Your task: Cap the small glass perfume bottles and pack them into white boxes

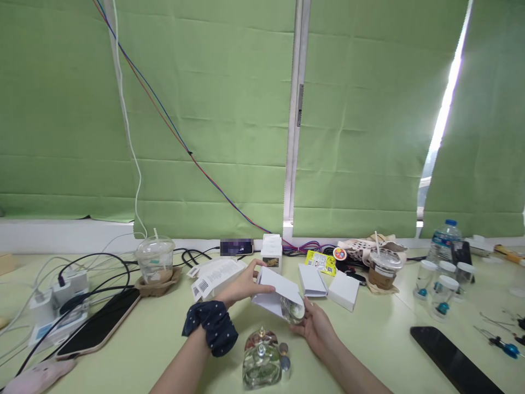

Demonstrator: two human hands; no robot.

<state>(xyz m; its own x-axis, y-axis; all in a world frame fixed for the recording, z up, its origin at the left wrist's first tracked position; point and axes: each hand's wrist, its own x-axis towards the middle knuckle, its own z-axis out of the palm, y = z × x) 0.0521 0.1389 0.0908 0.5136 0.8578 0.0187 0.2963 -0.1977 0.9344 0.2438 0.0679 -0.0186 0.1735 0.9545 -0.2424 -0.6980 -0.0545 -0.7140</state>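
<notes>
A white folded cardboard box (275, 287) is in my left hand (241, 285), with the thumb on top and the fingers along its far side. At the box's right end, a clear glass perfume bottle (292, 310) sits partly inside the cardboard. My right hand (318, 328) grips that bottle from the right, its fingers closed against the glass. Just below, two perfume bottles (261, 368) without caps stand one behind the other on the table. Round caps (284, 361) lie at their right side. A dark dotted scrunchie (211, 327) is around my left wrist.
White boxes (344, 290) lie to the right, and flattened white cartons (219, 278) to the left. Iced drink cups (155, 260) stand on both sides. Cables and a power strip (61, 306) crowd the left; phones (453, 358) and small jars (443, 295) are at right.
</notes>
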